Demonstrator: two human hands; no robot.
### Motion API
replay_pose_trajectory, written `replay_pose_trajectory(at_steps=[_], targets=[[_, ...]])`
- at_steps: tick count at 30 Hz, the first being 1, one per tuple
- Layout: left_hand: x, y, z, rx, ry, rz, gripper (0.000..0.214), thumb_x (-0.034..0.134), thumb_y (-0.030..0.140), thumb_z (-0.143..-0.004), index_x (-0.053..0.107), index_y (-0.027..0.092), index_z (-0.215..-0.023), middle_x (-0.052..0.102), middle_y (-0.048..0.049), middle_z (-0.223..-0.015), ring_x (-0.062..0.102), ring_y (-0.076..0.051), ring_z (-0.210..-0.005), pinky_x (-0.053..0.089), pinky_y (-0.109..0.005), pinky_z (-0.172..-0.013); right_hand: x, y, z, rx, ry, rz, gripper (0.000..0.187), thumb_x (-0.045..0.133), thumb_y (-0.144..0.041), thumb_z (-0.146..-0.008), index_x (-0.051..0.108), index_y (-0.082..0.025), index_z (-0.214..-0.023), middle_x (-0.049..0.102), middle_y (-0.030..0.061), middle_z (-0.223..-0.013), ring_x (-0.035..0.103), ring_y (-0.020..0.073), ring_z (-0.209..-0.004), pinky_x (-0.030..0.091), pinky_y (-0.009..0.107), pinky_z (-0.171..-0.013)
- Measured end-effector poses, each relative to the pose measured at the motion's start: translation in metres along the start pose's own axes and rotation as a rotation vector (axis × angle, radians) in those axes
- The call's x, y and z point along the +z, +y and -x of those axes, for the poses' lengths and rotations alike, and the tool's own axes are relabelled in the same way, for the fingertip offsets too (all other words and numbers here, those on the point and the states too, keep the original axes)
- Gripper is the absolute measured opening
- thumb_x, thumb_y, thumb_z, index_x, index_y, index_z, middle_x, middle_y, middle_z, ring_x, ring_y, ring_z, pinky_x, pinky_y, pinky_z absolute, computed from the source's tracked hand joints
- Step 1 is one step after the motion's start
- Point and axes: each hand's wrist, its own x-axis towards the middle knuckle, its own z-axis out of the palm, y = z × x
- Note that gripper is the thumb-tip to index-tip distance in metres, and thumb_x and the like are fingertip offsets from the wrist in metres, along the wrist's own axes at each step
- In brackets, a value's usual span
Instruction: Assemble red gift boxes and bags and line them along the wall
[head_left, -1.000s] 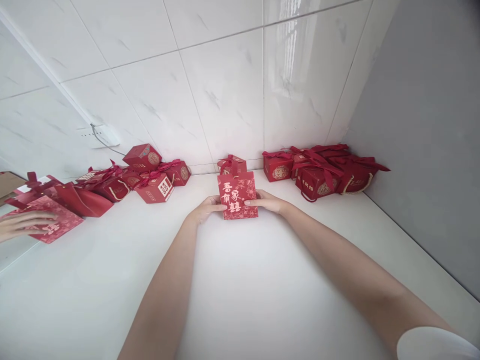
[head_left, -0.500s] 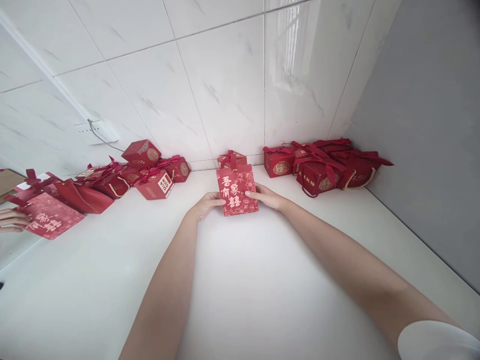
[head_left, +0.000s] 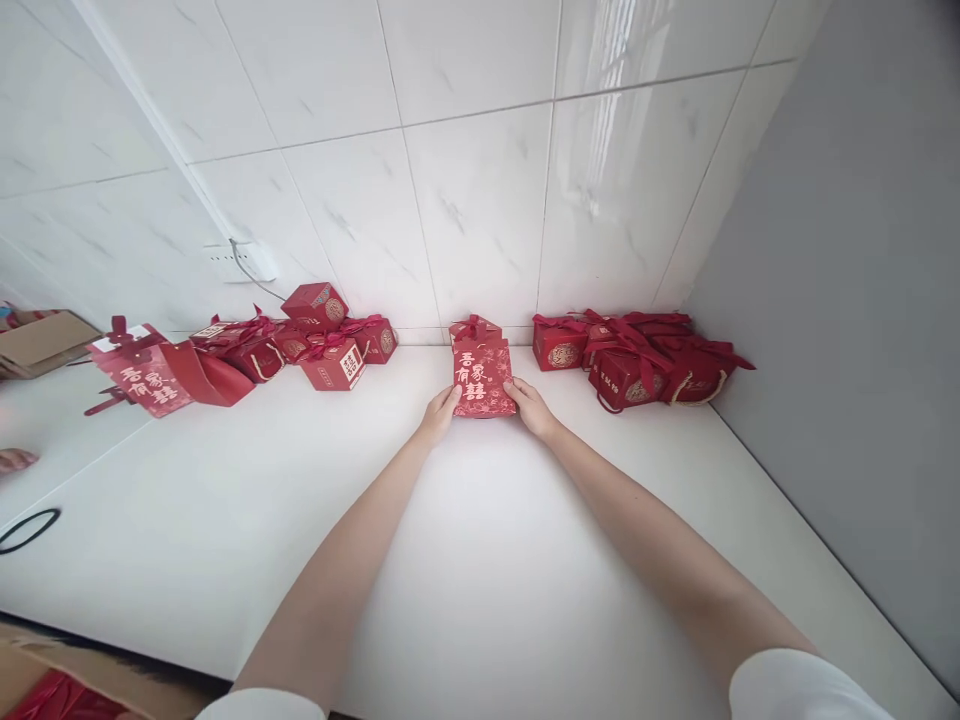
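Note:
Both my hands hold a red gift bag (head_left: pixel 484 378) with pale characters and a floral print, near the wall. My left hand (head_left: pixel 439 412) grips its lower left edge, and my right hand (head_left: pixel 531 408) its lower right edge, thumbs on the front face. The fingers behind the bag are hidden. Just behind it stands a small red box (head_left: pixel 475 327) with a ribbon on top, partly covered by the bag.
Red ribboned boxes (head_left: pixel 562 345) cluster at right by the grey panel (head_left: pixel 840 300). More red boxes (head_left: pixel 330 370) and a similar gift bag (head_left: pixel 146 378) stand left. Another person's hand (head_left: pixel 16 460), a black loop (head_left: pixel 30 530) and cardboard boxes (head_left: pixel 45 343) are further left.
The view has shifted left and down. My hands now hold the bag lower on its sides, and it appears closer to the box behind. The other person's hand has left the left bag.

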Motion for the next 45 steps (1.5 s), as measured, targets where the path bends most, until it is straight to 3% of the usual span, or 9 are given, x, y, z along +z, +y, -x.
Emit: replay_pose_trajectory(at_steps=[5, 9, 13, 16, 19, 27, 35, 42, 45], targets=[[0.006, 0.009, 0.030, -0.024, 0.061, 0.009, 0.048, 0.063, 0.059, -0.080, 0.071, 0.017, -0.103, 0.070, -0.0084, -0.116, 0.057, -0.028, -0.118, 0.038, -0.037, -0.107, 0.003, -0.007, 0.030, 0.041, 0.106, 0.072, 0.046, 0.063, -0.068, -0.073, 0.057, -0.022, -0.071, 0.062, -0.0009, -0.079, 0.053, 0.0195, -0.083, 0.043, 0.033, -0.084], [0.014, 0.017, 0.054, -0.059, 0.098, 0.076, 0.046, 0.066, 0.059, -0.077, 0.070, 0.017, -0.096, 0.072, -0.0083, -0.105, 0.061, -0.027, -0.108, 0.044, -0.037, -0.098, 0.007, -0.012, 0.058, 0.099, 0.204, 0.091, 0.042, 0.066, -0.061, -0.075, 0.048, -0.023, -0.070, 0.053, -0.0051, -0.068, 0.048, 0.0156, -0.069, 0.042, 0.030, -0.074], [0.030, 0.020, 0.068, -0.095, 0.190, 0.157, 0.045, 0.066, 0.059, -0.077, 0.067, 0.017, -0.095, 0.071, -0.0084, -0.100, 0.064, -0.027, -0.101, 0.047, -0.039, -0.092, 0.023, -0.016, 0.079, 0.121, 0.320, 0.025, 0.037, 0.063, -0.058, -0.079, 0.051, -0.023, -0.081, 0.062, -0.0002, -0.084, 0.057, 0.0179, -0.078, 0.046, 0.032, -0.077], [0.046, 0.022, 0.075, -0.077, 0.264, 0.226, 0.050, 0.060, 0.059, -0.083, 0.062, 0.022, -0.115, 0.066, -0.0082, -0.121, 0.060, -0.026, -0.114, 0.045, -0.038, -0.097, 0.038, -0.017, 0.094, 0.100, 0.366, -0.037, 0.035, 0.062, -0.054, -0.081, 0.056, -0.022, -0.094, 0.066, 0.0051, -0.102, 0.062, 0.0212, -0.094, 0.048, 0.035, -0.086], [0.054, 0.027, 0.081, -0.063, 0.227, 0.288, 0.053, 0.060, 0.056, -0.085, 0.060, 0.023, -0.126, 0.061, -0.0084, -0.134, 0.055, -0.027, -0.125, 0.042, -0.037, -0.104, 0.043, -0.019, 0.105, 0.058, 0.376, -0.082, 0.039, 0.065, -0.048, -0.081, 0.058, -0.023, -0.109, 0.066, 0.0061, -0.118, 0.060, 0.0228, -0.109, 0.045, 0.038, -0.096], [0.031, 0.037, 0.072, -0.112, 0.012, 0.456, 0.052, 0.065, 0.049, -0.083, 0.066, 0.017, -0.123, 0.061, -0.0129, -0.134, 0.055, -0.033, -0.126, 0.040, -0.046, -0.107, 0.025, -0.031, 0.091, 0.088, 0.182, -0.278, 0.040, 0.070, -0.044, -0.080, 0.069, -0.025, -0.115, 0.066, 0.0039, -0.128, 0.057, 0.0266, -0.123, 0.042, 0.045, -0.107], [0.023, 0.033, 0.068, -0.173, -0.065, 0.568, 0.043, 0.070, 0.041, -0.083, 0.068, 0.020, -0.120, 0.062, -0.0103, -0.133, 0.057, -0.031, -0.124, 0.041, -0.044, -0.107, 0.012, -0.041, 0.087, 0.185, 0.002, -0.403, 0.044, 0.076, -0.040, -0.075, 0.071, -0.026, -0.117, 0.064, 0.0041, -0.132, 0.053, 0.0295, -0.128, 0.039, 0.049, -0.110], [0.024, 0.031, 0.070, -0.198, 0.014, 0.608, 0.042, 0.069, 0.041, -0.084, 0.066, 0.022, -0.121, 0.064, -0.0093, -0.131, 0.061, -0.028, -0.118, 0.047, -0.041, -0.101, 0.019, -0.046, 0.086, 0.174, 0.002, -0.355, 0.043, 0.075, -0.044, -0.076, 0.071, -0.027, -0.116, 0.062, 0.0038, -0.134, 0.051, 0.0291, -0.130, 0.038, 0.050, -0.111], [0.036, 0.028, 0.066, -0.163, 0.134, 0.572, 0.041, 0.064, 0.047, -0.086, 0.067, 0.019, -0.116, 0.068, -0.0105, -0.123, 0.063, -0.028, -0.114, 0.049, -0.040, -0.096, 0.019, -0.043, 0.084, 0.195, 0.012, -0.374, 0.043, 0.073, -0.043, -0.079, 0.069, -0.028, -0.120, 0.062, 0.0042, -0.134, 0.053, 0.0287, -0.128, 0.039, 0.049, -0.110]])
